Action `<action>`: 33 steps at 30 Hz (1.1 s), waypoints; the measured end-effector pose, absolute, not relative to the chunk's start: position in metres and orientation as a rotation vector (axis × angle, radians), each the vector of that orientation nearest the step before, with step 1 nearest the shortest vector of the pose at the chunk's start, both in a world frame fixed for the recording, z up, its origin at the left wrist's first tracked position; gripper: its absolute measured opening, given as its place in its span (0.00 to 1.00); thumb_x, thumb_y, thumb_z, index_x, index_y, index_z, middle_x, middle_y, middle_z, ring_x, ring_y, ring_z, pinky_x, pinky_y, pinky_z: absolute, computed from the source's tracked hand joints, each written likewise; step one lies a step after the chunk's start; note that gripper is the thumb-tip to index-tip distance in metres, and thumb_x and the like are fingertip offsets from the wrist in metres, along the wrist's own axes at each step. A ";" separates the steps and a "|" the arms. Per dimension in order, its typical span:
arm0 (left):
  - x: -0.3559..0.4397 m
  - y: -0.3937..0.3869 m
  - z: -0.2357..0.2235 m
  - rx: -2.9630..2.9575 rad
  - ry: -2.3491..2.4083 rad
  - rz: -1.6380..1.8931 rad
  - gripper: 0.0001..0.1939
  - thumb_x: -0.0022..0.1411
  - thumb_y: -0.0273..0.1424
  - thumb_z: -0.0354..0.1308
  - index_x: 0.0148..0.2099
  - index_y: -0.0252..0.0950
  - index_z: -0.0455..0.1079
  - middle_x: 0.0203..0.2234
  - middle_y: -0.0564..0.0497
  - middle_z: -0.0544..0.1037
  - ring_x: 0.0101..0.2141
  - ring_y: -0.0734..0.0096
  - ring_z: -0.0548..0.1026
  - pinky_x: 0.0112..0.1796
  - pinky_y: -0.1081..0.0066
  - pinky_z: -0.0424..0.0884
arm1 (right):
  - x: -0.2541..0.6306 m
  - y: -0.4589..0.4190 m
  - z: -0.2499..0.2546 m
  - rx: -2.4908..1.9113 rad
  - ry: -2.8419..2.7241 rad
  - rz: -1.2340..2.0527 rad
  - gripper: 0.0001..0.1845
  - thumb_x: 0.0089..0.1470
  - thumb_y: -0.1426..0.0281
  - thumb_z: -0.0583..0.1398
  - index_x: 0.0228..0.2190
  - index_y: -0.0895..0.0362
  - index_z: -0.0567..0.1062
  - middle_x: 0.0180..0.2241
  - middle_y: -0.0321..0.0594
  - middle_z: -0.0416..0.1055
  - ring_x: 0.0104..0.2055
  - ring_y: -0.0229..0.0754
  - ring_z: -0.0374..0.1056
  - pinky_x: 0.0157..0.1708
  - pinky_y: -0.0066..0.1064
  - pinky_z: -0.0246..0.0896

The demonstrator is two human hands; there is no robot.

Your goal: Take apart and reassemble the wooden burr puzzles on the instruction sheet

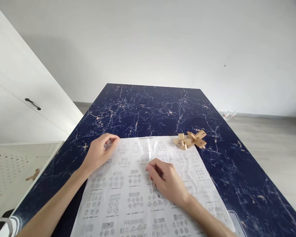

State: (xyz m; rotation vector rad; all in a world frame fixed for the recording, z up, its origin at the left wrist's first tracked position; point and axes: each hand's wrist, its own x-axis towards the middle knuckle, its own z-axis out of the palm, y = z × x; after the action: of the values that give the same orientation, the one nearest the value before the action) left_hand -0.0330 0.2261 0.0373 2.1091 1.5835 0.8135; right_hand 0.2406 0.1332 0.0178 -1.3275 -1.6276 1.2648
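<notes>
A large white instruction sheet (pixel 105 194), printed with rows of small puzzle drawings, lies creased on the dark blue marbled table. My left hand (pixel 100 151) pinches its upper left corner between thumb and fingers. Near the middle of the paper rests my right hand (pixel 166 179), its fingers curled in and the thumb close to the index finger; no object shows in it. On the sheet's upper right corner sit wooden interlocking puzzles, one a chunky block cluster (pixel 182 142) and the other a crossed-stick shape (pixel 196 139).
The marbled table (pixel 150 108) reaches toward a white wall. At left are a white cabinet (pixel 19 82) and a perforated white surface (pixel 12 171) with a small wooden cross piece (pixel 33 175). A pale-edged flat object (pixel 235 222) lies partly under the sheet at lower right.
</notes>
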 end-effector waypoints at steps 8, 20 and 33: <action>-0.046 0.234 0.029 2.246 1.766 0.922 0.12 0.72 0.41 0.55 0.48 0.41 0.75 0.48 0.45 0.80 0.53 0.51 0.77 0.59 0.52 0.70 | 0.242 0.134 0.015 -1.336 -1.582 1.281 0.18 0.71 0.57 0.55 0.31 0.52 0.69 0.23 0.34 0.66 0.24 0.41 0.62 0.25 0.33 0.56; -0.057 0.238 0.016 2.196 1.906 0.946 0.15 0.68 0.41 0.58 0.51 0.38 0.74 0.48 0.44 0.73 0.41 0.59 0.77 0.53 0.54 0.75 | 0.244 0.135 0.011 -1.391 -1.515 1.117 0.19 0.69 0.58 0.55 0.28 0.52 0.68 0.20 0.31 0.67 0.21 0.39 0.63 0.26 0.32 0.56; -0.059 0.233 0.006 2.305 1.798 0.990 0.16 0.70 0.39 0.58 0.55 0.38 0.71 0.52 0.42 0.66 0.45 0.56 0.79 0.53 0.50 0.76 | 0.242 0.134 0.006 -1.385 -1.506 1.013 0.17 0.67 0.58 0.56 0.28 0.52 0.69 0.22 0.31 0.70 0.22 0.40 0.67 0.30 0.33 0.61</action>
State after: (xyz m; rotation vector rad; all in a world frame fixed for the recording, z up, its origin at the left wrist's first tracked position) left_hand -0.0585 0.2327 0.0056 2.3055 1.7983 0.9896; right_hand 0.2424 0.1341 0.0064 -1.3847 -1.5062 1.0128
